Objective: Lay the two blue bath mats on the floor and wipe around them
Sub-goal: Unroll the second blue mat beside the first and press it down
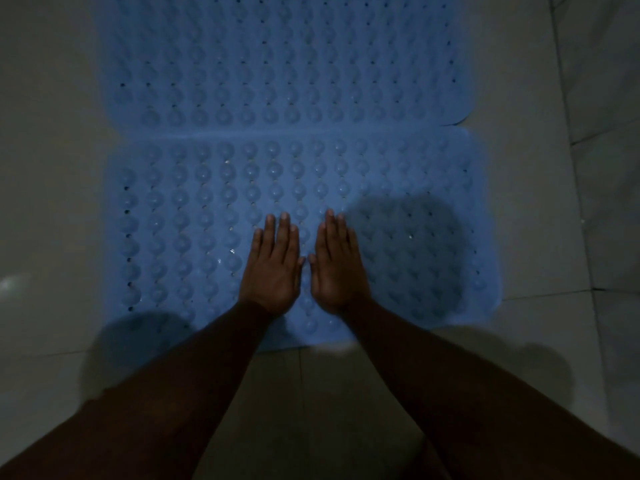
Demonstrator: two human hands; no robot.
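Two blue bath mats lie flat on the tiled floor, one behind the other, their long edges meeting in a seam. The far mat (277, 57) fills the top of the view. The near mat (180, 216) is covered with round suction cups and small holes. My left hand (273, 265) and my right hand (337, 265) rest palm-down side by side on the near mat's middle, fingers straight and close together, thumbs almost touching. Neither hand holds anything. The light is dim.
Pale floor tiles (540, 209) surround the mats, with grout lines on the right and below. A bright reflection (14, 282) shows on the floor at the left. Dark round shadows fall on the near mat's right part and its lower left corner.
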